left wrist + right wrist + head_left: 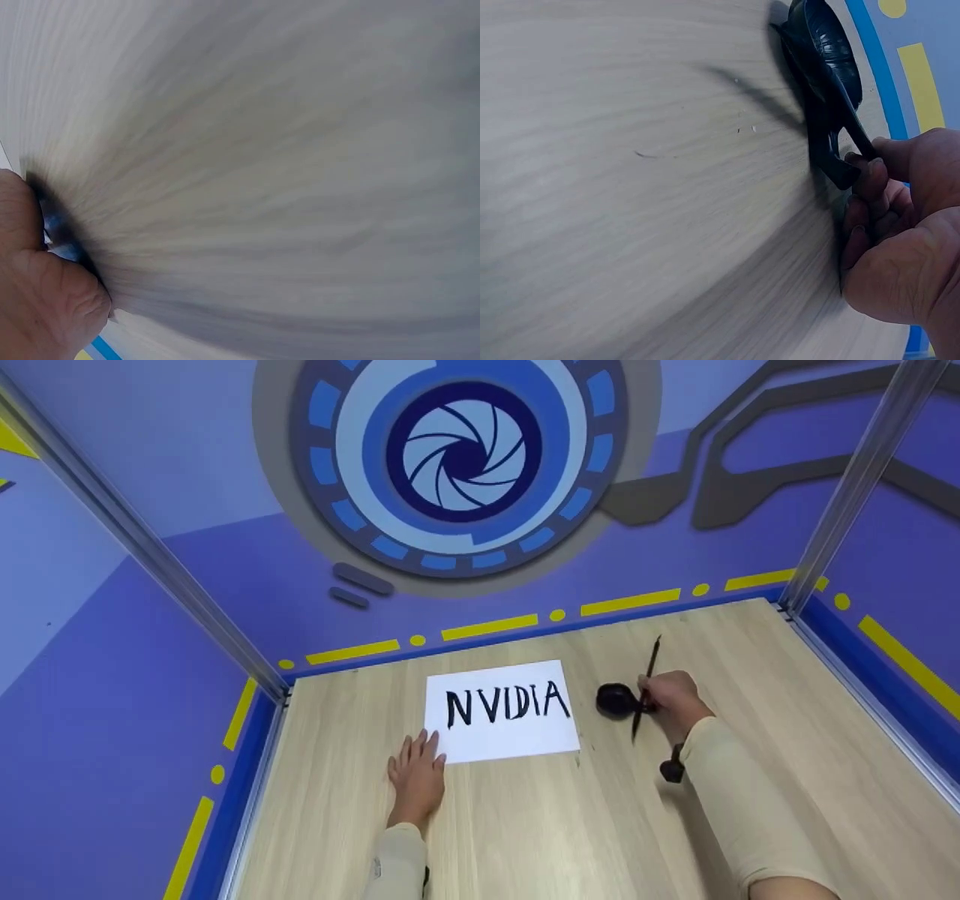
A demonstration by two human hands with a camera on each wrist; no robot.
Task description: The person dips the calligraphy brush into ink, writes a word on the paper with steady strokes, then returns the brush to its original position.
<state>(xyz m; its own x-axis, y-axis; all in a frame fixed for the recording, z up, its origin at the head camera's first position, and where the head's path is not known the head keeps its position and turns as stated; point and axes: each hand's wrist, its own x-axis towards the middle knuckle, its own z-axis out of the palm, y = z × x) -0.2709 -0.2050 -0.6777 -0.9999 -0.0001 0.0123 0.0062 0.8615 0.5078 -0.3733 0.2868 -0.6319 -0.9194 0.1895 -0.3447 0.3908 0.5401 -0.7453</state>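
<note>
A white sheet of paper (502, 746) lies on the table, with NVIDIA written across it in thick black letters. My left hand (417, 776) rests with fingers spread at the paper's lower left corner, fingertips over its edge. To the right of the paper, my right hand (675, 695) pinches a thin dark brush (652, 660) between thumb and fingers. Beside that hand sits a round black ink dish (616, 701) with a short handle (832, 166). In the right wrist view, the brush's dark pointed end overlaps the dish. The left wrist view shows mostly blurred tabletop beside the thumb (64, 300).
Light wood-grain tabletop (517, 825) surrounds the paper. Blue and purple printed panels (225, 585) stand at the back and both sides, with metal posts (161, 555) at the corners. A small black device (673, 766) sits at the right wrist. Small dark marks dot the wood.
</note>
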